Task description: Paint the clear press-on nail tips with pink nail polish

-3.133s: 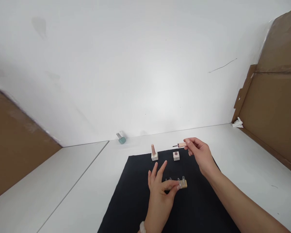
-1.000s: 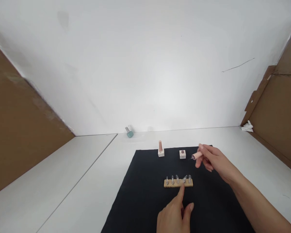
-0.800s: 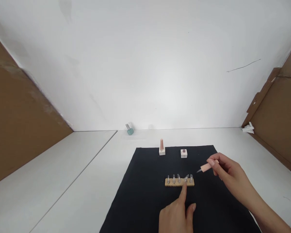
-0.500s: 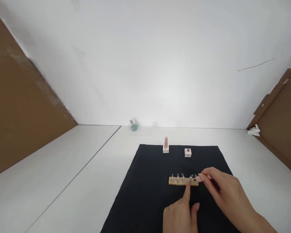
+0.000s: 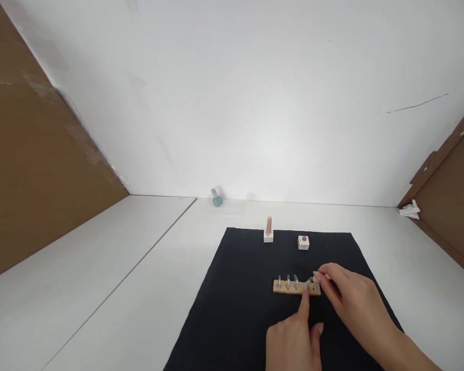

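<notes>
A wooden strip (image 5: 290, 289) lies on the black cloth, with several clear nail tips (image 5: 288, 282) standing along it. One clear nail tip (image 5: 309, 281) near the right end leans to the right. My left hand (image 5: 294, 340) presses its stretched index finger on the strip by that leaning tip; the thumb is apart and nothing is held. My right hand (image 5: 350, 293) is closed in a pinch over the strip's right end. It grips a pinkish nail polish brush, mostly covered by the fingers. Behind stands an uncapped white nail polish bottle (image 5: 303, 243).
A capped white nail polish bottle with a pink cap (image 5: 268, 229) stands at the cloth's far edge. Farther back, a teal bottle (image 5: 217, 200) sits on the white table by the wall. Brown cardboard (image 5: 42, 154) walls both sides. A crumpled white piece (image 5: 410, 209) lies at right.
My right hand has shifted slightly up and left relative to the strip with the brush, whose tip now shows less. The left index finger stays on the strip. The whole view has shifted slightly.
</notes>
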`<action>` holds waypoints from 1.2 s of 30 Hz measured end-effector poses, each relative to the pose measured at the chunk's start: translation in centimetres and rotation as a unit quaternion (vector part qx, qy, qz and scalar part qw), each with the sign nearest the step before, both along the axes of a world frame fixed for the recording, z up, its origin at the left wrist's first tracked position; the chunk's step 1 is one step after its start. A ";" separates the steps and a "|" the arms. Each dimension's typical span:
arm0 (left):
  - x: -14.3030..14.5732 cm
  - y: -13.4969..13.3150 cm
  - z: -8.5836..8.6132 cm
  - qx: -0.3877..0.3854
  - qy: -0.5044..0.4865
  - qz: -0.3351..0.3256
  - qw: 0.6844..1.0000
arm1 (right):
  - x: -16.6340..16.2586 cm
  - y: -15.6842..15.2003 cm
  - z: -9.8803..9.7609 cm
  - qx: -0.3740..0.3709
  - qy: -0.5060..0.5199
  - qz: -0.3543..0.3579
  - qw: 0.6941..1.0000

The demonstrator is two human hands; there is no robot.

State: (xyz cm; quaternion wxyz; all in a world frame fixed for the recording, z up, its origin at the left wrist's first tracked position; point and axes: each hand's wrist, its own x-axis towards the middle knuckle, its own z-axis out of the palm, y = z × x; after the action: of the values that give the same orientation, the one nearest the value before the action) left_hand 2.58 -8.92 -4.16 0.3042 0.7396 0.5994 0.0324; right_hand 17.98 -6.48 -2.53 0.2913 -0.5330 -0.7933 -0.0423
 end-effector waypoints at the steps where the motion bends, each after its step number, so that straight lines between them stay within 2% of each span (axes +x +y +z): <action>1: 0.1 0.0 0.1 0.003 0.005 0.000 1.000 | 0.0 0.0 0.0 -0.001 0.002 0.000 1.000; 12: 0.0 -0.1 0.0 0.014 -0.009 0.002 1.000 | -0.6 0.6 -0.4 -0.013 0.003 -0.011 1.000; 21: -0.2 -0.2 -0.2 0.001 -0.031 0.001 1.000 | 0.8 0.6 0.3 -0.034 0.043 -0.039 0.998; 29: -0.4 -0.1 -0.2 -0.002 -0.044 0.000 0.999 | -0.1 1.1 -0.3 -0.052 0.037 0.003 0.998; 36: -1.3 -1.1 -2.0 0.048 -0.103 0.034 0.993 | 0.8 1.2 0.6 -0.036 0.080 -0.034 0.996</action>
State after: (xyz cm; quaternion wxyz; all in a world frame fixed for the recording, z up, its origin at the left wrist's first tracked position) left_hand 1.32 -9.97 -6.19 0.3271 0.7253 0.5877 0.1471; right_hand 18.79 -5.30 -1.98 0.3326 -0.5719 -0.7497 0.0191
